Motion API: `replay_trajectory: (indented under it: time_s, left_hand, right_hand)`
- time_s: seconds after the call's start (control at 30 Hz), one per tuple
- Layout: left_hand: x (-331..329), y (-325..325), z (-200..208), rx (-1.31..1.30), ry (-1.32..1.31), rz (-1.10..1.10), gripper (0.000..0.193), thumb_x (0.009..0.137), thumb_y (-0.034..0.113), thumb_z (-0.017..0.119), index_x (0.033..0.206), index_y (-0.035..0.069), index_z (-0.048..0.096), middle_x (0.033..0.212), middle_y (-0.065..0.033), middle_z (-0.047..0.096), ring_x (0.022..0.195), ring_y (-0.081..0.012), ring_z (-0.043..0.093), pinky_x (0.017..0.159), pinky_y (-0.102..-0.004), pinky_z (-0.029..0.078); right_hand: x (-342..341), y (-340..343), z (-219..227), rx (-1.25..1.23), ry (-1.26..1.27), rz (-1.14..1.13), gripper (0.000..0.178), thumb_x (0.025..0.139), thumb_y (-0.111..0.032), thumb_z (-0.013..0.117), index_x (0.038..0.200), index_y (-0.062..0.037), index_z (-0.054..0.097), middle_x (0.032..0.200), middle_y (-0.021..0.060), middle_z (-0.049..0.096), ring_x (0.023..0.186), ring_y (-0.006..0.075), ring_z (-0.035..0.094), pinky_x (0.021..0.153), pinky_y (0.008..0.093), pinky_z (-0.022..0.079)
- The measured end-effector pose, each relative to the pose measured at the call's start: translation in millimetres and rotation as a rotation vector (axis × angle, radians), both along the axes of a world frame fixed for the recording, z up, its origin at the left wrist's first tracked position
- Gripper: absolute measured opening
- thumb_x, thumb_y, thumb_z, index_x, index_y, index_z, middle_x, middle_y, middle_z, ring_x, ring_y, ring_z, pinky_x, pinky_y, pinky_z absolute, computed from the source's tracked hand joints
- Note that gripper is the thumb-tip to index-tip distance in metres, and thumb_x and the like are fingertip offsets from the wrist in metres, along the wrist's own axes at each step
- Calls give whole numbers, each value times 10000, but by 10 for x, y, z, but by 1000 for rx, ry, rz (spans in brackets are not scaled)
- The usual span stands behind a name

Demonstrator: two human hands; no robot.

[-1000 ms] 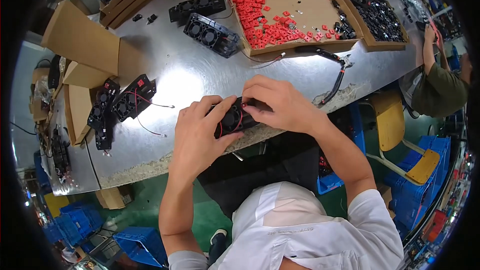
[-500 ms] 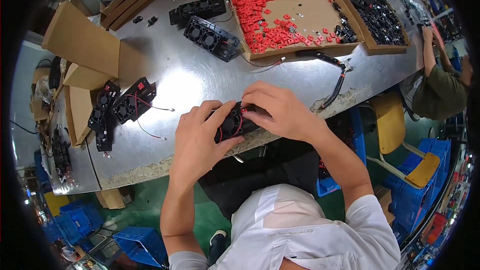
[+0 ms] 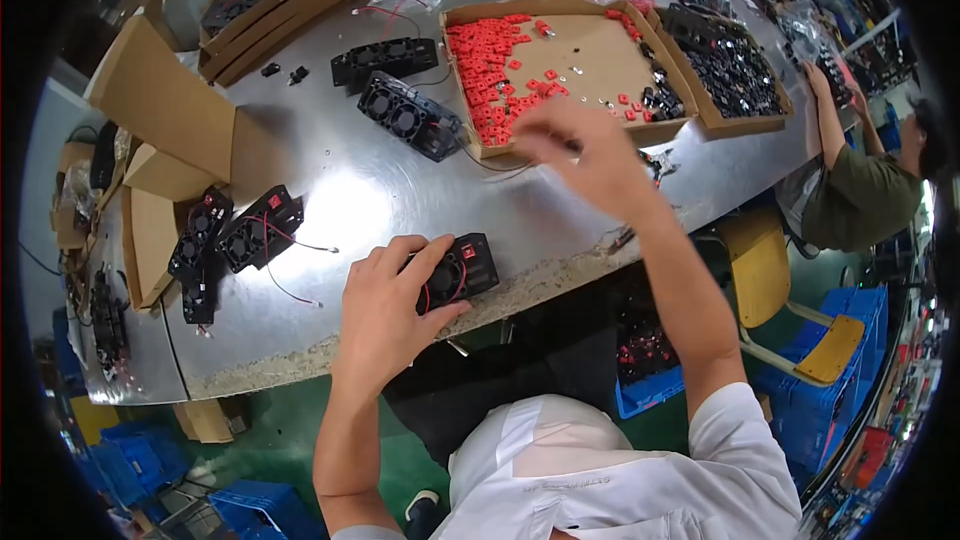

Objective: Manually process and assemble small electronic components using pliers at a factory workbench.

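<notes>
My left hand (image 3: 388, 312) is closed round the left end of a black fan unit (image 3: 478, 270) near the table's front edge. A small red square part (image 3: 468, 252) sits on that unit, and a red wire curves over its fan. My right hand (image 3: 592, 160) is raised over the near edge of a shallow cardboard tray (image 3: 567, 8). Motion smears its fingers, so whether they hold anything cannot be made out. Many red square parts (image 3: 480, 75) lie in the tray, beside a few loose metal bits. My right hand and forearm partly hide the cutting pliers (image 3: 657, 168).
Two fan units (image 3: 405, 118) lie beyond my left hand; more wired ones (image 3: 262, 230) lie at the left by an open cardboard box (image 3: 165, 105). A tray of black parts (image 3: 725, 75) stands right of the red one. At the far right a co-worker (image 3: 860, 190) handles parts.
My right hand has left the fan unit and moved forward and right to the tray's near edge. My left hand still grips the unit. The view has shifted slightly.
</notes>
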State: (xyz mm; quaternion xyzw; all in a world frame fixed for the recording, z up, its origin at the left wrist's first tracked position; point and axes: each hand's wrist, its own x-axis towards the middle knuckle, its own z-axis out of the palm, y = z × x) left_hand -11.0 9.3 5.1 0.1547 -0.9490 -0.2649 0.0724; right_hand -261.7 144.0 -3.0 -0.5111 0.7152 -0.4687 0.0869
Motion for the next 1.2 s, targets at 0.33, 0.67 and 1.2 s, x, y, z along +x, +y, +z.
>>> replay_trajectory:
  time_s: [0.33,0.67,1.2]
  left_hand:
    - [23,-24,-38,-39,22,-30,687,705,259,883,1335,147,632,1163,-59,625,999,-284,610,879,-426,469]
    - [-7,-15,-15,-10,37,-10,678,672,233,898,1303,132,674,1152,-86,656,981,-328,607,882,-427,489]
    - [-5,-6,-48,-5,83,-7,662,654,213,904,1274,111,693,1138,-102,669,947,-329,620,859,-430,504]
  right_hand:
    - [-763,-567,-134,292,269,-268,147,912,-79,671,1016,3,735,962,175,737,909,356,692,847,419,535]
    - [-880,-560,-264,304,421,74,133,882,-72,667,994,-25,721,982,130,680,973,341,646,877,432,518]
    - [-651,-343,-185,81,213,-151,193,888,-80,729,1063,-1,711,1013,130,705,938,248,692,848,352,542]
